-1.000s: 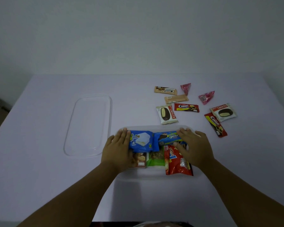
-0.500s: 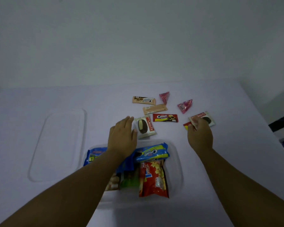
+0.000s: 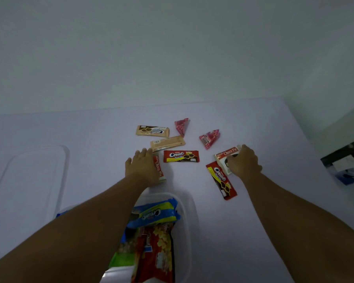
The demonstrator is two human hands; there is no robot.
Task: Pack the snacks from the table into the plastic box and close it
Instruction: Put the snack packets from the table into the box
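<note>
My left hand [image 3: 143,168] lies flat, fingers straight, over a Choco Pie packet [image 3: 158,170] just beyond the clear plastic box [image 3: 190,209]. My right hand [image 3: 243,162] curls its fingers on a second Choco Pie packet [image 3: 226,153] further right. The box at the bottom centre holds a blue Cream-O pack [image 3: 155,213], a red snack bag [image 3: 157,254] and a green packet [image 3: 121,260]. My left forearm hides the box's left part. The clear lid [image 3: 29,180] lies flat on the table to the left.
Loose on the table: two red Cream-O packs [image 3: 181,156] [image 3: 222,180], a beige Cream-O pack [image 3: 152,131], a beige wafer bar [image 3: 168,142] and two pink triangular sweets [image 3: 182,125] [image 3: 209,137]. A dark object [image 3: 345,162] sits beyond the table's right edge.
Both hands left the box and reached forward. The left hand came down over one Choco Pie packet and the right hand closed on the other. The view tilted up and right.
</note>
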